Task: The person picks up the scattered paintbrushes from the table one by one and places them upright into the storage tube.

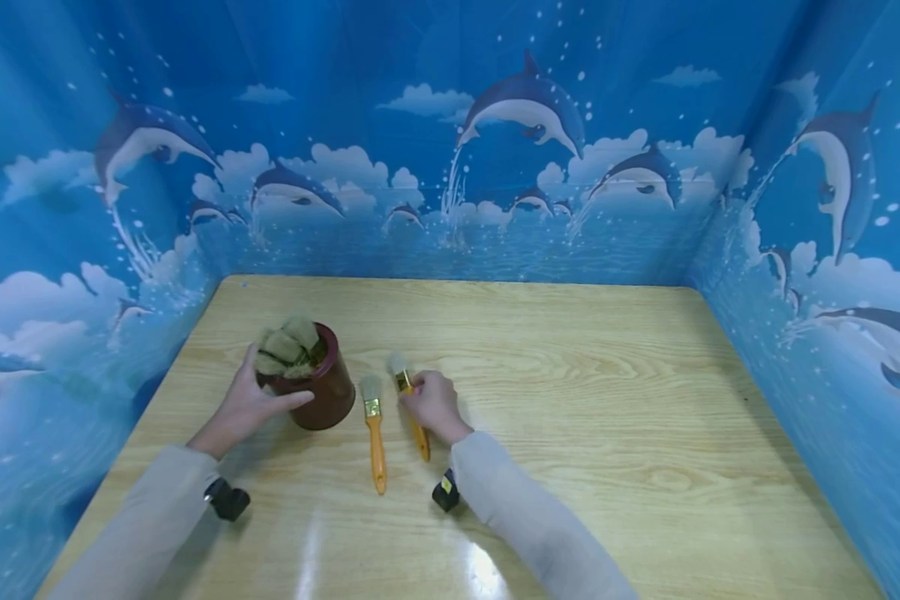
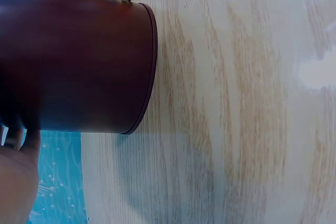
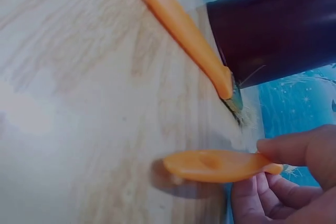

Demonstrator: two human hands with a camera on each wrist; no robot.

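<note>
A dark red-brown cylindrical pot point(image 1: 322, 398) stands at the left of the table, with pale olive-green chunky pieces point(image 1: 288, 346) sticking out of its top. My left hand point(image 1: 246, 407) grips the pot near the rim, thumb across the front and fingers round the far left side. To its right lies a paintbrush point(image 1: 376, 442) with an orange handle and pale bristles. Beyond that, my right hand point(image 1: 435, 407) pinches a second orange-handled paintbrush point(image 3: 215, 167) between thumb and fingers near its metal band. Its handle end points toward me, slightly raised in the right wrist view.
The wood-grain table point(image 1: 607, 400) stretches away to the right and back. Blue dolphin-print curtains point(image 1: 435, 242) enclose it at the back and both sides. A small black device point(image 1: 227, 500) sits at my left wrist, another black device point(image 1: 446, 492) at the right.
</note>
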